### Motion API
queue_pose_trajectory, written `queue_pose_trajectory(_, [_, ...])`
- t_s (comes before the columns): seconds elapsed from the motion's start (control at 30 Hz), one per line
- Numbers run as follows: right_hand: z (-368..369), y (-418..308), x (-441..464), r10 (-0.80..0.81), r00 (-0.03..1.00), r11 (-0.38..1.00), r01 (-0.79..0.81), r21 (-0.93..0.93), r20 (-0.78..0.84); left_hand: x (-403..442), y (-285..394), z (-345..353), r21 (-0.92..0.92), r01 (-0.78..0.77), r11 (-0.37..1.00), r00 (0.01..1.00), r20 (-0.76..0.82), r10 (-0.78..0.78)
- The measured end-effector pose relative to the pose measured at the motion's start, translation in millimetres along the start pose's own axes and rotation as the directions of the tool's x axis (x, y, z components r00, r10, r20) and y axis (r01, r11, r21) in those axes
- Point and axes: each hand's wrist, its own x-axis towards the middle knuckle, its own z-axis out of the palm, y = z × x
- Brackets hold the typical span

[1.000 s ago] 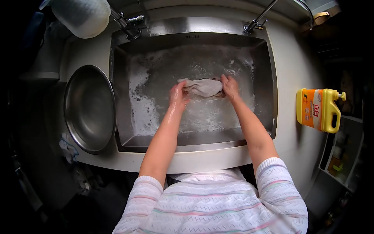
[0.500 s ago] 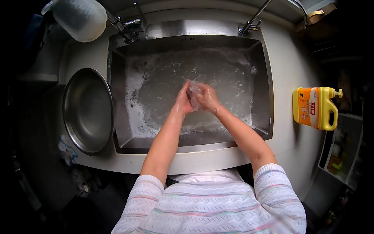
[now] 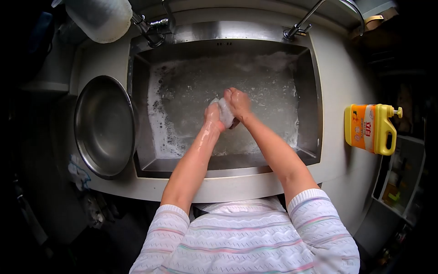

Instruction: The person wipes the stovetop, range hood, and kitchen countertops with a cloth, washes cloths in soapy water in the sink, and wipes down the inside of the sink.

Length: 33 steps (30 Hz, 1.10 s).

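Over the middle of the sink, a small wet white cloth [image 3: 225, 113] is bunched up between my two hands. My left hand [image 3: 212, 115] closes round it from the left side. On the right, my right hand [image 3: 238, 103] grips it with curled fingers, its knuckles turned up. Part of the cloth is hidden behind the fingers. Cloudy, soapy water fills the lower part of the steel sink [image 3: 307, 86], with white foam [image 3: 162, 123] thickest along the left side.
A steel basin [image 3: 102, 128] stands on the counter left of the sink. A yellow detergent jug [image 3: 372, 129] with a pump top is at the right. Taps [image 3: 156, 34] and a slim spout [image 3: 295, 31] rise behind the sink. A translucent container [image 3: 102, 19] hangs at upper left.
The cloth is now squeezed into a tighter bundle. My right hand has turned and shifted slightly up. The water surface and foam have spread differently, and the view has tilted a little.
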Motion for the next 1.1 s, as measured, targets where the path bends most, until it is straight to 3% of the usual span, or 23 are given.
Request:
queue_pose_trajectory(0.03, [0, 26, 3, 0.034, 0.999, 0.998, -0.034, -0.044, 0.001, -28, 16, 18, 0.146, -0.128, 0.981, 0.991, 0.053, 0.121])
queue_pose_trajectory(0.1, [-9, 74, -1, 0.065, 0.996, 0.998, -0.064, -0.011, 0.061, 0, 8, 2, 0.218, -0.194, 0.957, 0.981, 0.045, 0.189])
queue_pose_trajectory(0.13, [-22, 92, -1, 0.123, 0.989, 0.979, -0.133, 0.152, 0.078, 9, 0, -6, 0.237, -0.222, 0.946, 0.975, 0.031, 0.221])
queue_pose_trajectory(0.17, [-31, 103, -4, 0.186, 0.977, 0.926, -0.209, 0.316, 0.102, -3, 5, -2, 0.308, -0.137, 0.941, 0.989, -0.011, 0.148])
queue_pose_trajectory(0.23, [0, 143, 12, 0.315, 0.941, 0.876, -0.238, 0.419, -0.122, -35, 29, 19, 0.442, 0.025, 0.897, 0.995, -0.096, 0.019])
queue_pose_trajectory(0.27, [13, 156, 16, 0.382, 0.896, 0.847, -0.242, 0.473, -0.227, -36, 28, 20, 0.396, 0.092, 0.913, 0.996, -0.055, -0.077])
queue_pose_trajectory(0.33, [7, 90, -3, 0.164, 0.982, 0.918, -0.118, 0.378, -0.091, -34, 22, 24, 0.321, 0.237, 0.917, 0.963, 0.048, -0.266])
queue_pose_trajectory(0.43, [-19, -7, -42, -0.077, 0.996, 0.973, 0.065, 0.221, 0.050, -17, 24, 9, 0.070, 0.455, 0.888, 0.872, 0.170, -0.460])
queue_pose_trajectory(0.5, [-26, -48, -70, -0.272, 0.962, 0.947, 0.268, 0.180, -0.003, -25, 12, 3, 0.180, 0.110, 0.977, 0.966, 0.214, -0.148])
queue_pose_trajectory(0.57, [-12, -66, -89, -0.399, 0.917, 0.916, 0.399, 0.032, -0.017, -24, 6, -5, 0.242, -0.110, 0.964, 0.932, 0.362, 0.015])
queue_pose_trajectory(0.6, [-10, -70, -93, -0.464, 0.886, 0.885, 0.463, -0.045, -0.014, -14, 4, -12, 0.247, -0.153, 0.957, 0.883, 0.470, 0.020])
queue_pose_trajectory(0.67, [-7, -69, -73, -0.355, 0.935, 0.935, 0.355, 0.018, -0.010, 7, 1, -31, 0.235, -0.245, 0.941, 0.752, 0.659, 0.031])
queue_pose_trajectory(0.73, [8, -52, -40, -0.192, 0.981, 0.981, 0.192, 0.024, -0.031, -2, 1, -27, 0.203, -0.162, 0.966, 0.851, 0.523, 0.033])
queue_pose_trajectory(0.77, [5, -42, -23, -0.100, 0.995, 0.994, 0.100, 0.053, -0.015, -20, 5, -1, 0.149, -0.049, 0.988, 0.960, 0.278, 0.006])
queue_pose_trajectory(0.8, [2, -34, -11, -0.006, 1.000, 0.996, 0.005, 0.084, 0.003, -30, 8, 16, 0.068, 0.046, 0.997, 0.999, 0.017, -0.047])
queue_pose_trajectory(0.83, [2, -27, -5, 0.020, 1.000, 0.994, -0.022, 0.111, 0.013, -20, 3, 15, -0.038, 0.057, 0.998, 0.996, 0.070, -0.054])
queue_pose_trajectory(0.87, [0, -18, -3, 0.047, 0.999, 0.990, -0.050, 0.134, 0.028, -14, -3, 10, 0.051, -0.007, 0.999, 0.997, 0.077, 0.003])
queue_pose_trajectory(0.93, [3, 35, 3, 0.086, 0.992, 0.995, -0.080, -0.063, 0.096, -27, 11, 18, 0.235, -0.153, 0.960, 0.986, 0.105, 0.132])
queue_pose_trajectory(0.97, [3, 67, 5, 0.128, 0.983, 0.992, -0.129, 0.001, 0.131, -19, 8, 11, 0.444, -0.283, 0.850, 0.956, 0.204, 0.212])
queue_pose_trajectory(1.03, [-14, 103, 1, 0.157, 0.987, 0.987, -0.156, -0.027, 0.041, -33, 19, 24, 0.476, -0.167, 0.863, 0.984, 0.032, 0.172])
queue_pose_trajectory(1.07, [-25, 115, -2, 0.329, 0.939, 0.903, -0.343, 0.258, 0.099, -39, 23, 26, 0.489, -0.102, 0.866, 0.988, -0.053, 0.146])
queue_pose_trajectory(1.1, [-31, 117, -3, 0.469, 0.859, 0.704, -0.503, 0.501, 0.204, -35, 22, 23, 0.476, -0.045, 0.878, 0.994, -0.063, 0.085])
